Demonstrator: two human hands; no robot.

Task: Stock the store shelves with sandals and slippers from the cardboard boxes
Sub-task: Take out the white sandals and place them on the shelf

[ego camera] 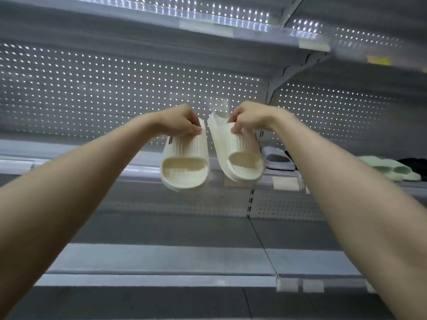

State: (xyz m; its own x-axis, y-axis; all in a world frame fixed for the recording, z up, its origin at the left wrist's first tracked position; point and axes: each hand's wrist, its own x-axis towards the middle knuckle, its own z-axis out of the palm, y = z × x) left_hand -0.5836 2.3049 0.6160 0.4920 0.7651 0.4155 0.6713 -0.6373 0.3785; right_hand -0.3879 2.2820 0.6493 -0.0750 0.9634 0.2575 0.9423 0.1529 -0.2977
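Note:
I hold two cream ribbed slide slippers in front of a grey metal shelf (129, 168). My left hand (179, 122) pinches the heel end of the left cream slipper (184, 162), which hangs toe down with a small black label on its side. My right hand (248, 117) grips the heel end of the right cream slipper (238, 155), also hanging toe down and tilted to the right. Both slippers hang just above the shelf's front edge, side by side and slightly apart. No cardboard box is in view.
A grey slipper (277, 159) stands on the same shelf behind my right forearm, with pale green slippers (390, 169) and a black one (416, 165) further right. Perforated back panels, a shelf above (208, 28) and lower shelves (161, 262) with price-tag strips surround the spot.

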